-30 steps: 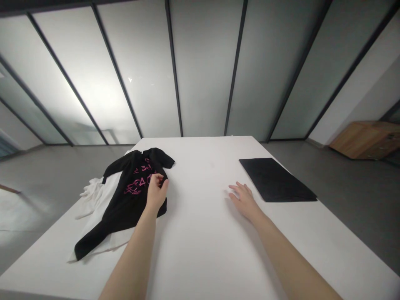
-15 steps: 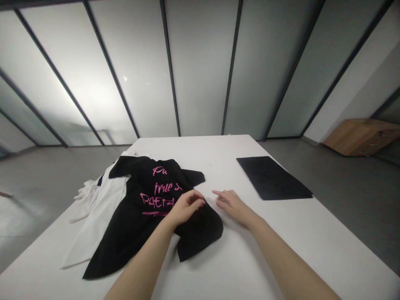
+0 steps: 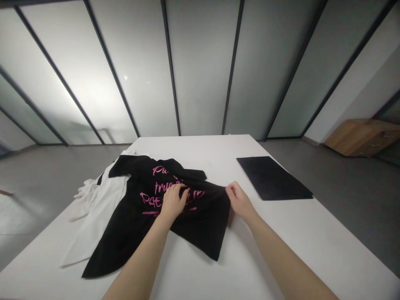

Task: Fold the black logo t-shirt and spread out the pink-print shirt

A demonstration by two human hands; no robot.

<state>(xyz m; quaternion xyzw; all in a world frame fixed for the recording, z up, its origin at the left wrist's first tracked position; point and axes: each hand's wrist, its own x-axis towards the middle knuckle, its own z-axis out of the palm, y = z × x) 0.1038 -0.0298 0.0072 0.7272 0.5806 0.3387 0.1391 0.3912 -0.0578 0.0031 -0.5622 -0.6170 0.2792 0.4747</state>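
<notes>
Nearest, two bare forearms enter from the bottom edge of the frame and reach over one white, smooth-surfaced counter. One black T-shirt, of soft, matt fabric, lies left of centre, with one pointed corner at lower left and another at lower centre. Its shoulder end points toward the far side and its lettering reads upright to the person; the long axis runs from upper centre-left down toward the lower left. The left hand, near the centre, rests on the pink lettering, fingers bent and thumb slightly apart; whether cloth is gripped beneath it cannot be told. The right hand, right of centre, pinches the shirt's edge between thumb and fingers, drawing the fabric taut. White cloth, flat in part and crumpled at its outer edge, lies beside and partly under the shirt at left; the number of pieces cannot be told. One flat, black, four-sided cloth with straight edges lies at right, apart from the shirt. Beyond the counter are a grey floor, one wood-grained cabinet at far right, and several frosted panels with dark, narrow frames.
</notes>
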